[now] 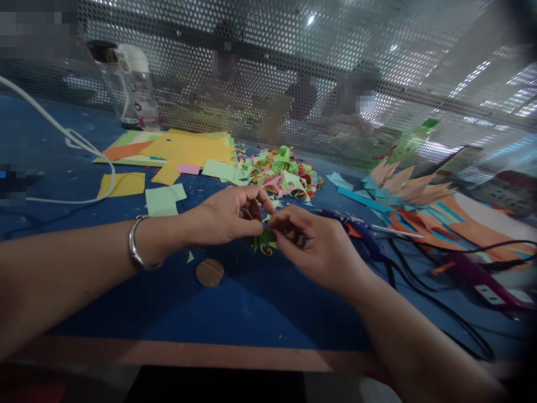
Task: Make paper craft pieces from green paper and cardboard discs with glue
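Note:
My left hand (229, 215) and my right hand (312, 238) meet over the blue table (260, 302). Both have their fingertips pinched at a small green paper piece (268, 238), partly hidden by the fingers. A yellow paper curl (265, 249) shows just beneath the fingers; whether it is attached to the green piece I cannot tell. A round wooden disc (210, 272) lies flat below my left hand. Beyond the fingertips is a heap of multicoloured paper scraps (289, 173).
Yellow paper sheets (193, 148), a water bottle (140, 84) and a white cable (84, 144) are at the left. To the right lie a blue glue gun (364, 240), orange paper cutouts (406, 187), a purple power strip (482, 280) and black cables. A perforated metal screen (268, 73) stands behind.

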A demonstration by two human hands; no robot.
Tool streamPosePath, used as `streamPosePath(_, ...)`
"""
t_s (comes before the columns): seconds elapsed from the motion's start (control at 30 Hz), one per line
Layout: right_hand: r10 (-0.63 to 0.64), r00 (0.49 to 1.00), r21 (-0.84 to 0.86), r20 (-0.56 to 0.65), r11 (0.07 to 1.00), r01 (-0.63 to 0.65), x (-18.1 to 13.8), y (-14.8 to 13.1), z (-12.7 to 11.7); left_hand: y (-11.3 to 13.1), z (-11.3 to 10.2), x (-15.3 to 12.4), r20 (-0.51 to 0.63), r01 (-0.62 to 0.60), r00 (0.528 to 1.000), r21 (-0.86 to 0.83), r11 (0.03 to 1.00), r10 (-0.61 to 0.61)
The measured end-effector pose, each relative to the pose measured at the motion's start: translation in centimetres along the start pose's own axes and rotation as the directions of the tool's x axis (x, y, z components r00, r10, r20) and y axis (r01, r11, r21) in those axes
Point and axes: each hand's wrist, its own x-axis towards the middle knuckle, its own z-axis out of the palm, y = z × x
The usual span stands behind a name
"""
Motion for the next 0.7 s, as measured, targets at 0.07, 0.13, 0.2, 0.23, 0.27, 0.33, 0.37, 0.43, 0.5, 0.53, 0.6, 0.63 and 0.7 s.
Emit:
streamPosePath(0.07,-0.011,1.000,0.001,-0.007,1.000,0.011,0.01,0.07,0.01,-0.05,-0.04,0.07,-0.004,0.002,1.000,-0.012,1.000,-0.002)
streamPosePath(0.13,-0.032,0.999,-0.002,-0.006,0.999,0.032,0.04,0.12,-0.02,-0.09,-0.07,0.11,-0.011,-0.004,1.000,-0.017,1.000,0.004)
streamPosePath(0.2,-0.044,0.999,-0.004,0.004,0.999,0.044,0.06,0.14,-0.09,-0.12,-0.08,0.12,-0.012,-0.011,1.000,-0.012,1.000,0.011)
streamPosePath(0.23,-0.048,0.999,-0.003,0.007,0.999,0.048,0.06,0.16,-0.13,-0.14,-0.09,0.12,-0.010,-0.014,1.000,-0.006,1.000,0.014)
streamPosePath(0.27,-0.050,0.999,-0.002,0.009,0.999,0.050,0.06,0.17,-0.17,-0.16,-0.10,0.13,-0.010,-0.017,1.000,-0.002,1.000,0.017)
streamPosePath(0.33,-0.058,0.998,-0.003,0.008,0.998,0.058,0.04,0.21,-0.19,-0.23,-0.12,0.16,-0.009,-0.023,1.000,0.001,1.000,0.023)
streamPosePath(0.37,-0.065,0.998,-0.004,0.006,0.998,0.065,0.03,0.22,-0.18,-0.26,-0.13,0.18,-0.012,-0.026,1.000,0.001,1.000,0.026)
streamPosePath(0.43,-0.077,0.997,-0.007,0.001,0.997,0.077,0.03,0.24,-0.13,-0.31,-0.15,0.19,-0.013,-0.024,1.000,-0.002,1.000,0.024)
streamPosePath(0.5,-0.081,0.997,-0.011,0.000,0.997,0.081,0.03,0.23,-0.08,-0.32,-0.16,0.18,-0.012,-0.008,1.000,-0.009,1.000,0.008)
streamPosePath(0.53,-0.083,0.997,-0.014,0.000,0.996,0.083,0.03,0.21,-0.08,-0.31,-0.17,0.16,-0.011,0.003,1.000,-0.012,1.000,-0.003)
streamPosePath(0.6,-0.089,0.996,-0.025,0.006,0.996,0.089,0.03,0.19,-0.10,-0.29,-0.17,0.12,-0.008,0.019,1.000,-0.018,1.000,-0.019)
streamPosePath(0.63,-0.093,0.996,-0.031,0.011,0.995,0.094,0.04,0.19,-0.13,-0.27,-0.17,0.10,-0.007,0.025,1.000,-0.020,0.999,-0.025)
streamPosePath(0.7,-0.102,0.994,-0.041,0.025,0.994,0.103,0.10,0.18,-0.19,-0.24,-0.16,0.08,-0.006,0.031,0.999,-0.026,0.999,-0.031)
